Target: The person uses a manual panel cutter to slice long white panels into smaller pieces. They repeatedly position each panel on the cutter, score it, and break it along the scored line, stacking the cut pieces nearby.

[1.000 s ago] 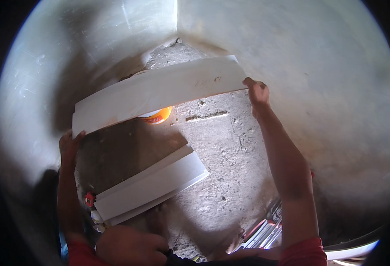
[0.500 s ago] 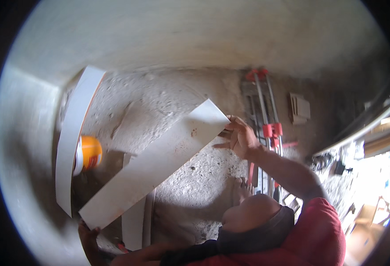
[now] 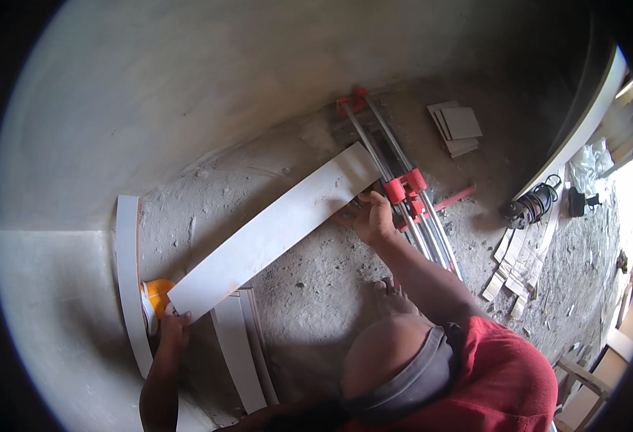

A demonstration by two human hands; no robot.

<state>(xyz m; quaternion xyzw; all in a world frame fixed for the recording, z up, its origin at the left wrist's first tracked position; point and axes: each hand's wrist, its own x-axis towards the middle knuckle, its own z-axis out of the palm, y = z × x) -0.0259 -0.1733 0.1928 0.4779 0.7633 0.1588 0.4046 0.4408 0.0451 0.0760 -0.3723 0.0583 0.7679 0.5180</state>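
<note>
Both hands hold a white strip [image 3: 277, 227] aslant above the floor [image 3: 316, 302]: the left hand [image 3: 174, 327] grips its near end, thumb on top, while the right hand [image 3: 374, 218] holds its lower edge by the far end. That end reaches the red cutter [image 3: 408, 189]; whether they touch, I cannot tell. Along the floor's left edge, by the wall [image 3: 187, 101], is a second strip [image 3: 130, 281], a yellow bucket [image 3: 156, 290] just beside it. More strips [image 3: 236, 345] lie under the near end. Beyond the cutter sit tiles [image 3: 463, 122], with a corded tool [image 3: 532, 207] toward the floor's right edge
</note>
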